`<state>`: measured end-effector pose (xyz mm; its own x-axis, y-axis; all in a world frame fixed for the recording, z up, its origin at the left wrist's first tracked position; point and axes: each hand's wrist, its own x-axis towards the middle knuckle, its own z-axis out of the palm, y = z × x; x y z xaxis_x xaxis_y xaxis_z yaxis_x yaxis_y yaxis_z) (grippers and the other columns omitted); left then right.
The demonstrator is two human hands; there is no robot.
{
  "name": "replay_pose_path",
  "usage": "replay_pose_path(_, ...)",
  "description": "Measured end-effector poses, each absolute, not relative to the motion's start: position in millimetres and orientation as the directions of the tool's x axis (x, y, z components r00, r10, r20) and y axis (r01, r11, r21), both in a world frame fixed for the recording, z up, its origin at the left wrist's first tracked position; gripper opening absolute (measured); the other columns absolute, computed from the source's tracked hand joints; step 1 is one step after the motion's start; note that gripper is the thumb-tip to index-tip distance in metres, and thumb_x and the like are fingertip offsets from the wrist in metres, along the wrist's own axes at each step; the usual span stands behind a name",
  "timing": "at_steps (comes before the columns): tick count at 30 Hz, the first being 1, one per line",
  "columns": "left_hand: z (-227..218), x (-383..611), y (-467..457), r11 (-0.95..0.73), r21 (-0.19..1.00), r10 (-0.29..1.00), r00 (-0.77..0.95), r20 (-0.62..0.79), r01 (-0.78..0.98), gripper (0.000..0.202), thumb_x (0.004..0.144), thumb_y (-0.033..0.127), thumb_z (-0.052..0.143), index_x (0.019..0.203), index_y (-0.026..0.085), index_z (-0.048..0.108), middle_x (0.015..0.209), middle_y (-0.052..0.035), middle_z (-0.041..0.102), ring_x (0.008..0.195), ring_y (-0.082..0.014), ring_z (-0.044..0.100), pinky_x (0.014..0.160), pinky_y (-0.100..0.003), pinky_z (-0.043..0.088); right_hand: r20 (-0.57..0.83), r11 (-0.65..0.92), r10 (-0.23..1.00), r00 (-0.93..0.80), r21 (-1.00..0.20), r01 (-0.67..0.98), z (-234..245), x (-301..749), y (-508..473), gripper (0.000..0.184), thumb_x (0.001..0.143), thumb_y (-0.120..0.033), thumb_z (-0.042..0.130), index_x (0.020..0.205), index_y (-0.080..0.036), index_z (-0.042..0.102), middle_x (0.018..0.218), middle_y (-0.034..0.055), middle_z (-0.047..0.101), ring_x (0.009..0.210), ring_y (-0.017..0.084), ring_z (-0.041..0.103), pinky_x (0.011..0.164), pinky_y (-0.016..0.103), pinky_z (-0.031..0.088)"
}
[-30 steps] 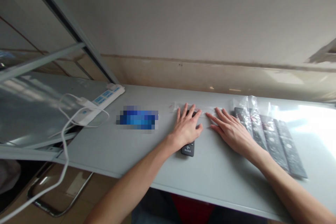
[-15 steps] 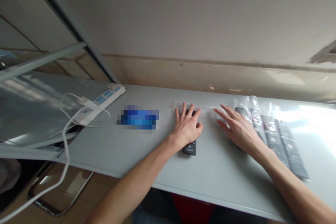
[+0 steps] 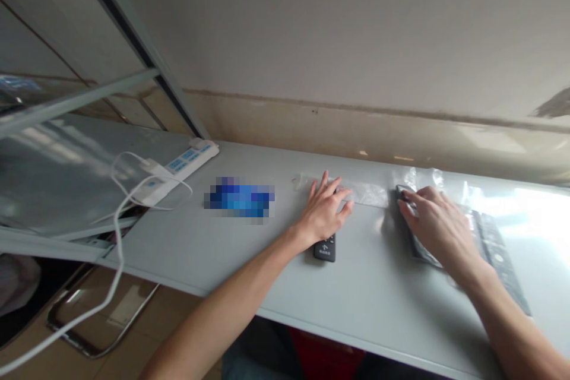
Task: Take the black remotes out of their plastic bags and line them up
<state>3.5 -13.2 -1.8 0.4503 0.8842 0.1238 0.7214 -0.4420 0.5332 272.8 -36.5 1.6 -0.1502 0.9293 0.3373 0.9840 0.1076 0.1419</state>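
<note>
My left hand (image 3: pixel 327 209), fingers spread, lies over a black remote control (image 3: pixel 325 251) on the table, covering its upper part. A flat clear plastic bag (image 3: pixel 367 195) stretches behind that remote, partly under my left fingertips. On the right, my right hand (image 3: pixel 439 222) is closed over the leftmost of several bagged black remotes, with the thumb at the left edge of this bagged remote control (image 3: pixel 405 222). The fingers and palm hide most of it. Beside it, another bagged remote (image 3: pixel 501 255) lies slanted on the table, partly behind my right hand.
A blurred blue object (image 3: pixel 240 197) lies left of my left hand. Further left are a white power strip (image 3: pixel 178 169) with a white cable (image 3: pixel 119 231) and a metal frame (image 3: pixel 167 95). The grey table (image 3: pixel 276 267) runs along a wall (image 3: pixel 333 41).
My right hand has moved right and closed over the leftmost bagged remote, which now sits tilted. My left hand stays over the loose remote. The view has shifted slightly.
</note>
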Motion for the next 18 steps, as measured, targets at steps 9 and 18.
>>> replay_pose_path(9,0,1,-7,-0.609,0.667,0.784,0.455,0.422,0.430,0.037,0.110,0.030,0.044,0.101,0.019,0.078,0.115,-0.0091,0.079,0.135,-0.0277,0.059,0.121,-0.048,0.040,0.417,0.165,0.898,-0.143,-0.016,0.986,3,251,-42,0.045,0.097,-0.022,0.058,0.142,-0.024,0.060,0.127,0.0161,0.063,0.087,0.029,0.069,0.066,0.040,0.056)
replay_pose_path(18,1,1,1,-0.121,0.985,0.837,0.521,0.168,-0.123,0.081,0.099,0.055,0.070,0.163,0.016,0.040,0.129,-0.0189,0.075,0.098,-0.0222,0.075,0.071,-0.028,0.052,0.780,0.598,0.601,-0.175,-0.293,0.746,14,240,-48,0.069,0.094,-0.022,0.077,0.155,-0.036,0.046,0.139,0.0128,0.065,0.124,0.034,0.069,0.097,0.053,0.063)
